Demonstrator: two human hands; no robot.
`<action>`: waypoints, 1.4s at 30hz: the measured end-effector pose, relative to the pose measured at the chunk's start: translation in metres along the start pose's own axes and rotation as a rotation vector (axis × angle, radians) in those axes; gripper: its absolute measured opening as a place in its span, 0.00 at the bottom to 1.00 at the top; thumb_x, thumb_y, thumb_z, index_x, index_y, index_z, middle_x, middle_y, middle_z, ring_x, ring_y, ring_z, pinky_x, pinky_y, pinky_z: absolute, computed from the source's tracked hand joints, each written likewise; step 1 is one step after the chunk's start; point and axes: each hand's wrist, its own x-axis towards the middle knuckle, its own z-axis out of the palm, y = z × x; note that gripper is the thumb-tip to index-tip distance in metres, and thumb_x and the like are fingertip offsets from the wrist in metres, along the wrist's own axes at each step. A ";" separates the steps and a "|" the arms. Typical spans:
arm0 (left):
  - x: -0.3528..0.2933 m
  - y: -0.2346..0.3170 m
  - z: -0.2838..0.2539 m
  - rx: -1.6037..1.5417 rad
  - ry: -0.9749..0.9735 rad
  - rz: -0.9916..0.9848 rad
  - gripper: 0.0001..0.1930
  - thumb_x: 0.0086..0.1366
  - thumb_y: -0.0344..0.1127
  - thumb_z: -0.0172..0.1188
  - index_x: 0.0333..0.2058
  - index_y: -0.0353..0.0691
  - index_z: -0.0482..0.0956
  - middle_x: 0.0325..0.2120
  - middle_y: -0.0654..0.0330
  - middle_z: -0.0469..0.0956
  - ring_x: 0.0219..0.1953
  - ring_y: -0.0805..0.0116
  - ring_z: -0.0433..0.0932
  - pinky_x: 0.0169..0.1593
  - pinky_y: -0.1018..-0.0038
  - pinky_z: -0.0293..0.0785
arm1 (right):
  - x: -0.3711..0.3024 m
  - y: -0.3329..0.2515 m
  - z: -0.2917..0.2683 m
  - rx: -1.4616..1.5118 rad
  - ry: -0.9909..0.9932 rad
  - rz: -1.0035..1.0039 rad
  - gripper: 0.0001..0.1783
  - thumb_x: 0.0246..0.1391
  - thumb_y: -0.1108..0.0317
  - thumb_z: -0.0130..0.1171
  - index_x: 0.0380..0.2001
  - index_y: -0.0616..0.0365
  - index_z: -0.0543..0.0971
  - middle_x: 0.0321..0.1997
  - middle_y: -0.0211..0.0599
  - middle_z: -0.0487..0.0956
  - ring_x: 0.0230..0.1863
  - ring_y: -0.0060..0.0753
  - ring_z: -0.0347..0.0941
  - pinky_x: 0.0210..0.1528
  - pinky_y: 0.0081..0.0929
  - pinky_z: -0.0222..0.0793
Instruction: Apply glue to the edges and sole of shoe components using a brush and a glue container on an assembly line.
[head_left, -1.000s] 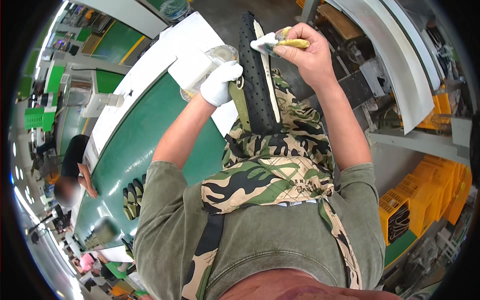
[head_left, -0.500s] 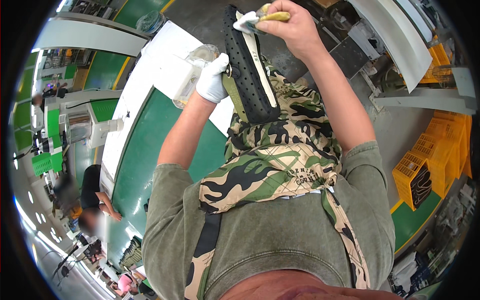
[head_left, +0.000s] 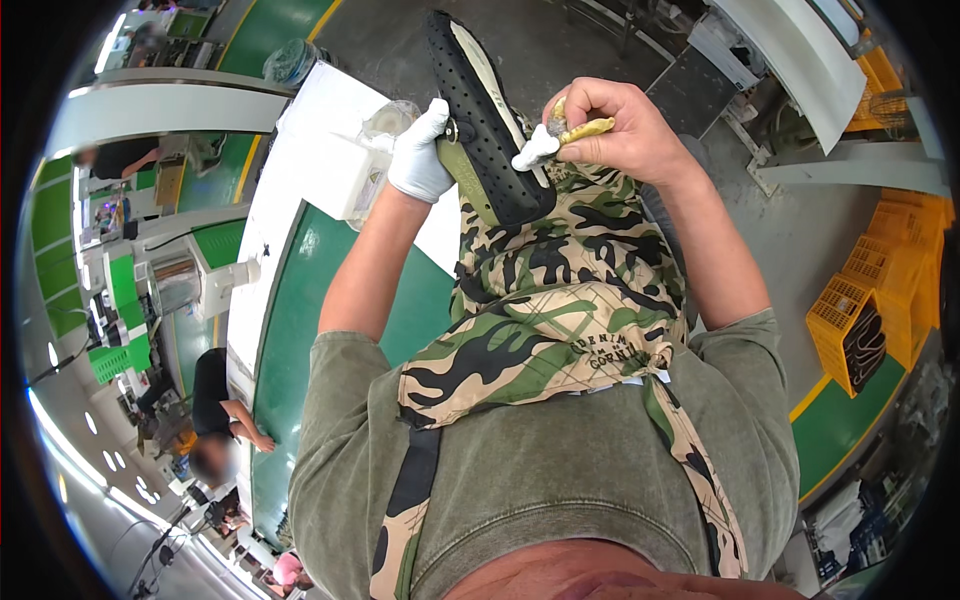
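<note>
Covering the wearer's front, a camouflage apron point(head_left: 540, 350) spreads below the near end of a black-and-olive shoe point(head_left: 478, 125). The shoe slants away toward the upper edge of the view, its dotted black face showing and a cream strip point(head_left: 490, 82) running along its right side. Gloved in white, the left hand point(head_left: 418, 155) grips the shoe's olive left edge; its fingers behind are hidden. The bare right hand point(head_left: 625, 128) pinches a yellow-handled tool point(head_left: 587, 129) between thumb and fingers, the white tip meeting the strip's near end.

Under the left forearm lies the green desk point(head_left: 300, 310), with a clear plastic container point(head_left: 392, 118) just beside the glove and a white sheet point(head_left: 310, 125) along the far end. Grey floor point(head_left: 770, 240) opens outside the right forearm, reaching to yellow crates point(head_left: 845, 325) well apart; darker floor spreads past the shoe's far tip, leaving room around it. Across the desk, a co-worker point(head_left: 212, 395) in black rests a hand by its left edge.
</note>
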 end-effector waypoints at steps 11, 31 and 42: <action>0.044 -0.001 0.024 -0.025 0.106 -0.098 0.26 0.71 0.50 0.54 0.59 0.38 0.70 0.56 0.53 0.75 0.57 0.55 0.74 0.64 0.57 0.67 | -0.022 0.019 -0.034 0.181 0.228 -0.121 0.14 0.44 0.82 0.68 0.28 0.58 0.72 0.42 0.37 0.79 0.43 0.24 0.74 0.48 0.23 0.70; 0.278 0.050 0.171 0.202 0.101 0.172 0.19 0.69 0.47 0.59 0.51 0.41 0.76 0.45 0.62 0.80 0.48 0.65 0.78 0.58 0.63 0.73 | -0.018 0.265 -0.131 0.539 0.822 0.268 0.13 0.44 0.76 0.70 0.32 0.57 0.76 0.30 0.27 0.76 0.33 0.21 0.73 0.36 0.23 0.68; 0.310 0.257 0.366 0.939 -0.085 0.830 0.27 0.72 0.53 0.52 0.61 0.41 0.68 0.54 0.56 0.76 0.53 0.59 0.77 0.60 0.62 0.73 | -0.013 0.273 -0.137 0.547 0.799 0.276 0.12 0.46 0.77 0.69 0.33 0.60 0.76 0.30 0.29 0.77 0.30 0.21 0.73 0.33 0.21 0.69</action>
